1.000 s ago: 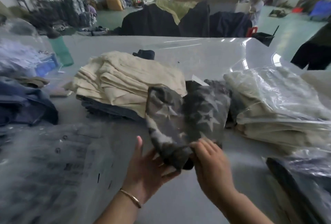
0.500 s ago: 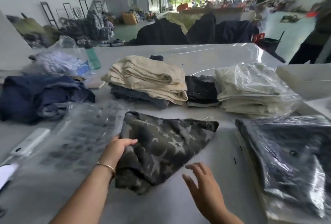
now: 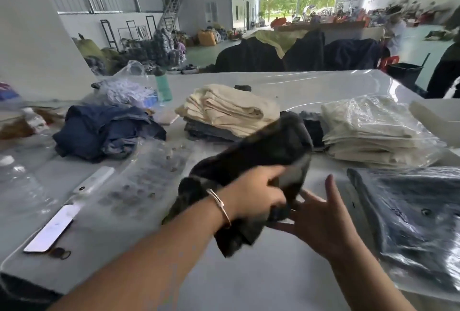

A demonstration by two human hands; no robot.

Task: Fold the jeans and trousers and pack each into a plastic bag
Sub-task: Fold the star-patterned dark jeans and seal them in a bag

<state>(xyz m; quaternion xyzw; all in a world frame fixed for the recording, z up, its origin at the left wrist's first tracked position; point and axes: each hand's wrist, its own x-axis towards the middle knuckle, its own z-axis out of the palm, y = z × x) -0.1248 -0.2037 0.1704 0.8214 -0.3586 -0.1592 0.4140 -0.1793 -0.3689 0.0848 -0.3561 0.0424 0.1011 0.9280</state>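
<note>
Far left on the pale grey tabletop [image 3: 286,285], a white-cased phone [image 3: 51,232] lies flat near the front edge, a white remote-shaped object [image 3: 95,181] just beyond it. Behind those sits a crumpled heap of dark blue jeans [image 3: 104,131]. Next along, a clear plastic bag printed with dark dots [image 3: 146,181] lies flat. Further back a green bottle [image 3: 163,88] stands upright, and a stack of folded cream trousers [image 3: 231,109] rests on darker folded pieces.

Now to the middle: the left hand [image 3: 254,193], a thin metal bangle [image 3: 220,205] at its wrist, reaches across, fingers curled tight round the dark camouflage trousers [image 3: 261,146], which are bunched, blurred and lifted off the tabletop. Just to its right, the right hand [image 3: 321,221] is spread wide, palm up, fingers straight, at the lower edge of that cloth; whether it actually touches is unclear.

Over on the right, a stack of cream trousers sealed in clear plastic [image 3: 373,131] sits at the back, and nearer, dark jeans packed in a shiny clear bag [image 3: 418,221] lie flat.
</note>
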